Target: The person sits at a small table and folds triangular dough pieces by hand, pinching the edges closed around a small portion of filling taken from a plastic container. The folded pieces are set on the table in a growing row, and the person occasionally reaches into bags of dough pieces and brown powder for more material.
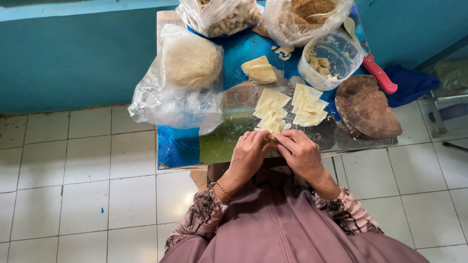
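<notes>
Seen from above, a person in a mauve garment with patterned cuffs sits at a small table (180,148) whose top is partly blue and partly shiny metal, set against a teal wall on a white tiled floor. Both hands meet at the near edge of the table: the left hand (249,155), wearing a ring and a thin bracelet, and the right hand (301,153) are closed together, fingertips pinching a small pale dough piece (271,139) between them; most of it is hidden by the fingers. Just beyond the hands lies a loose pile of thin, pale dough squares (292,108), some overlapping. Farther back sits a folded slab of dough (259,70). To the left, a large round ball of dough (191,61) rests inside a clear plastic bag. To the right of the squares is a clear round plastic tub (336,61) holding a few crumbly pieces, and near it a worn round wooden board (365,108) with a red-handled knife (379,74) beside it. At the far edge stand two open plastic bags, one of pale nuts (229,17), one of brown ground filling (309,12).
</notes>
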Demonstrator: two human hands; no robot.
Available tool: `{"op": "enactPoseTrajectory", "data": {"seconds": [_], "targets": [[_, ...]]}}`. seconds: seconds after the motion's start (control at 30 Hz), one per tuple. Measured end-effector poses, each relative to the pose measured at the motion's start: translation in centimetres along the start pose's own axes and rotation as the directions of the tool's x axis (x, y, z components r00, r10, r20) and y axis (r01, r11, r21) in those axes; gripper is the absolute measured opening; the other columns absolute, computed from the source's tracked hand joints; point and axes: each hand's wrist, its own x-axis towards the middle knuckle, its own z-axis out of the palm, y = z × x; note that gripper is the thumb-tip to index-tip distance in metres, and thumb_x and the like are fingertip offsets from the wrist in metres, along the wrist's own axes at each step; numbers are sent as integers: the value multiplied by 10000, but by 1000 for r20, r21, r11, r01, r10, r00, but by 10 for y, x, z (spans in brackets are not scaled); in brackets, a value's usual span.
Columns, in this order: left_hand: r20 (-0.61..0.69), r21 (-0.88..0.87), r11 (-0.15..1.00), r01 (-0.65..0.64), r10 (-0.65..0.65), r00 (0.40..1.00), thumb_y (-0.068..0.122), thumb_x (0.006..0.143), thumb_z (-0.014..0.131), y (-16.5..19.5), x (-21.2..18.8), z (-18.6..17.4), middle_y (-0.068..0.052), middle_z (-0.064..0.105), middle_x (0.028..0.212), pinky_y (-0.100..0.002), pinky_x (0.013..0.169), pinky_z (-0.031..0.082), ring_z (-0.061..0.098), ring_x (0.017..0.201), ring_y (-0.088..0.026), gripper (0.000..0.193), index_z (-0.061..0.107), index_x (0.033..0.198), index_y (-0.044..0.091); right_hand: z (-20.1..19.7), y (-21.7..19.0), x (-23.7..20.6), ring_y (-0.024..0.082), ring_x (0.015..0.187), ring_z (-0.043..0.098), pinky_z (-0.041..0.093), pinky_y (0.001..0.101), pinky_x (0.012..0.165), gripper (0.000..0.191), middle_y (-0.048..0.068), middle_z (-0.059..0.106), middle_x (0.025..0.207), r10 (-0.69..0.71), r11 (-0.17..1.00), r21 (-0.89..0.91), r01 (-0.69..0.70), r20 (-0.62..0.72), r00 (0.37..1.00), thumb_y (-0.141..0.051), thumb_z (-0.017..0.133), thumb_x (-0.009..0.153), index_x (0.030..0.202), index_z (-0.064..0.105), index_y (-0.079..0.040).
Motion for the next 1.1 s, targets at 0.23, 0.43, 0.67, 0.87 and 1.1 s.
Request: {"op": "enactPoseTrajectory", "data": {"seconds": [0.23, 0.43, 0.67, 0.87, 1.1], "targets": [[102, 18, 996, -82, 80, 992, -18, 861, 634, -20, 8, 2, -100, 641, 938, -409, 866, 524, 633, 933, -326, 129, 595, 956, 60, 1, 3, 7, 259, 898, 681, 544, 369, 723, 239, 51, 685, 990, -50, 999, 20, 49, 48, 998, -114, 776, 824, 1057, 732, -87], [38, -95, 995, -3, 6, 999, -4, 903, 648, -16, 6, 0, -91, 648, 910, -424, 821, 506, 620, 878, -327, 95, 609, 953, 67, 5, 3, 8, 276, 839, 669, 533, 383, 710, 94, 65, 653, 911, -38, 999, 8, 37, 15, 999, -107, 751, 883, 969, 723, -85], [-59, -7, 1000, 27, -27, 998, 15, 843, 706, -5, 5, 2, -107, 610, 891, -418, 805, 500, 593, 857, -341, 105, 655, 912, 76, 6, 17, 26, 267, 723, 670, 519, 380, 632, 164, 98, 634, 828, 246, 924, 210, -319, 313, 918, -200, 776, 841, 871, 695, -61], [-105, -110, 989, 95, -107, 989, 18, 871, 728, -9, 7, 9, -114, 683, 904, -407, 758, 537, 660, 842, -327, 222, 597, 1048, 46, 16, -2, 11, 233, 837, 676, 514, 363, 757, 109, 30, 696, 932, 79, 996, 43, -76, -72, 994, -126, 766, 899, 1002, 733, -112], [-104, -180, 982, 58, -78, 992, 4, 917, 689, -1, 1, 0, -144, 682, 1019, -379, 717, 571, 717, 842, -307, 300, 542, 1177, 21, 19, -20, -2, 224, 889, 598, 461, 380, 778, 166, -10, 725, 971, -39, 989, -145, 18, -142, 989, -154, 797, 834, 993, 768, -118]]}}
